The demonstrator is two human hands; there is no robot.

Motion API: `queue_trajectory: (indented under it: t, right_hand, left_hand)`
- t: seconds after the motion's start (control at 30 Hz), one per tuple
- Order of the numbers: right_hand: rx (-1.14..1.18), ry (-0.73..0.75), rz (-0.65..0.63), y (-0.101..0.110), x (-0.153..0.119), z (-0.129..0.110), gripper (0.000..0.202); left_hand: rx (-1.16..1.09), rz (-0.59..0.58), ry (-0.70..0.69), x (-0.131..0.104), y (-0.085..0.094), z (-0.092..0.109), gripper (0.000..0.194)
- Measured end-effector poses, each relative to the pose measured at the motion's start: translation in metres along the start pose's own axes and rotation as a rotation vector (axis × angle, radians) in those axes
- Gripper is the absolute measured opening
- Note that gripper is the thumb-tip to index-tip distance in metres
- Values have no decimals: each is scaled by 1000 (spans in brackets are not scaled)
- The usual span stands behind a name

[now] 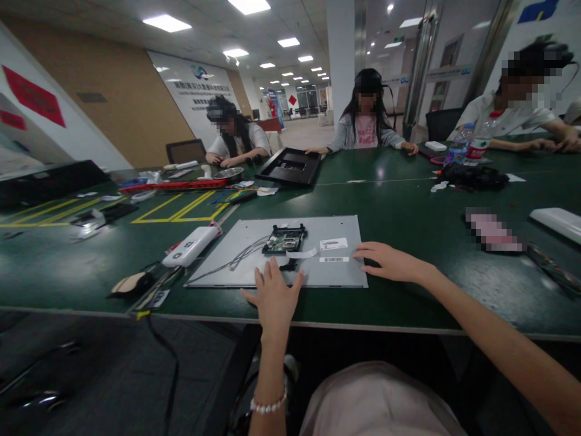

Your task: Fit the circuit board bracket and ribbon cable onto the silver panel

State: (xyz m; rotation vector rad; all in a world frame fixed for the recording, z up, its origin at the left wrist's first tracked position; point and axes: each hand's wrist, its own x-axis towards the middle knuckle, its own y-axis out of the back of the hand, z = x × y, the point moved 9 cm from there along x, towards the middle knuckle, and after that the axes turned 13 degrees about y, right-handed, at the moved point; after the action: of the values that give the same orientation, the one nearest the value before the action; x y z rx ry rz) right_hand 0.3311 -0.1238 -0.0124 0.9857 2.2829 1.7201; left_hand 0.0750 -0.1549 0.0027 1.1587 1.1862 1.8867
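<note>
At lower centre, your left hand (275, 298) spread wide over the panel (327, 230). Your right hand (393, 261), half-spread, overlapped its edge.

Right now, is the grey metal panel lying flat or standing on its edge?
Flat: the grey metal panel lies broad face up on the green table, with the circuit board on top.

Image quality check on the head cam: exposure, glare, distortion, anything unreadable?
Head view: ceiling lights blown out to white, hazy glare on the green table, floor dark; also in the head view, wide-angle skew makes the red poster lean; head view again, print on the metal panel's labels too small to read.
</note>
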Motion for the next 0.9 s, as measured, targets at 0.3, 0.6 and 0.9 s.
queue_trajectory:
  t: [0.3,0.6,0.9]
  right_hand:
    - [24,-8,10,0,0,1,42]
    - [45,9,27,2,2,-4,41]
    - [33,-6,12,0,2,-3,43]
  left_hand:
    - [-60,119,14,-7,19,-1,46]
    - [-63,112,-5,-7,17,-1,41]
    - [-63,85,-22,-6,14,-4,42]
